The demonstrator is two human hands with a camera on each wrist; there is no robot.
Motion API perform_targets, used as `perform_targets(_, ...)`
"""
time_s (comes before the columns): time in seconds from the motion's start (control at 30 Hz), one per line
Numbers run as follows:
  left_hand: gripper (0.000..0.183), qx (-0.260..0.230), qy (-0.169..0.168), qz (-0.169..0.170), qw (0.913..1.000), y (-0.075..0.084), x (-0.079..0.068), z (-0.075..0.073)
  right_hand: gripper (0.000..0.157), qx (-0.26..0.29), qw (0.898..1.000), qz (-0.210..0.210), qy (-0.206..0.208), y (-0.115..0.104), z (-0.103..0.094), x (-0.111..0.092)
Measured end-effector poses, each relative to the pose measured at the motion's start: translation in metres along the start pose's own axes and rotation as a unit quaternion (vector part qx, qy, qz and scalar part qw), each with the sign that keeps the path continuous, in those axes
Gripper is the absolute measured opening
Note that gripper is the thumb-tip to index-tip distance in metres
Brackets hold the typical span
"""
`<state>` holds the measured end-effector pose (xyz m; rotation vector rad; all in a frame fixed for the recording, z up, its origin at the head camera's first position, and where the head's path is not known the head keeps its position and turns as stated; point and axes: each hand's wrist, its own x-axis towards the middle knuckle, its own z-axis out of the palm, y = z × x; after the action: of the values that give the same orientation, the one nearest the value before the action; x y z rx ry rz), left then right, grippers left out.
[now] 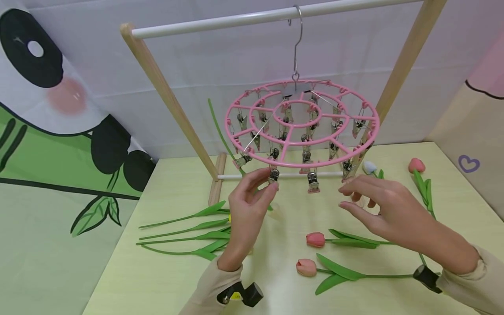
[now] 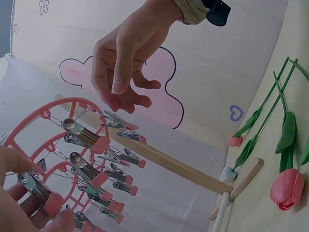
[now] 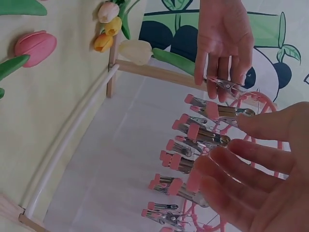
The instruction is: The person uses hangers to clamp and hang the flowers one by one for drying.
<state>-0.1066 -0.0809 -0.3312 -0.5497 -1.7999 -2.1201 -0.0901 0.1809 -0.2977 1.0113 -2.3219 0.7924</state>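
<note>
A pink round clip hanger [image 1: 287,144] hangs by its metal hook, with several metal clips dangling from its rings. At its front left edge my left hand [image 1: 248,210] pinches one metal clip [image 1: 274,174] between thumb and fingers. My right hand [image 1: 386,205] hovers by the front right rim, fingers loosely bent and holding nothing, near another clip [image 1: 347,168]. A green stem [image 1: 218,124] rises at the hanger's left, passing by a tilted clip [image 1: 242,161]. In the right wrist view a white tulip [image 3: 136,52] shows beside the left hand.
The hanger's rod [image 1: 220,19] rests on a wooden frame [image 1: 169,96]. Several tulips with green stems [image 1: 173,240] lie at the left. A red tulip [image 1: 316,239], a peach tulip [image 1: 306,267], a pink tulip [image 1: 416,165] and a white one [image 1: 369,167] lie at the right.
</note>
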Motion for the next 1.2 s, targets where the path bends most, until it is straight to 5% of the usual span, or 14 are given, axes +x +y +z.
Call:
perform_targets(0.7,0.023,0.052,0.031,-0.004,0.9981,0.003,0.002,0.003,0.028,-0.100,0.989,0.079,-0.081,0.026,-0.004,-0.034)
perform_targets(1.2,0.024,0.026,0.032,0.019,0.9990,0.001,0.002,0.001,0.027,-0.119,0.975,0.108,-0.157,0.049,-0.006,-0.057)
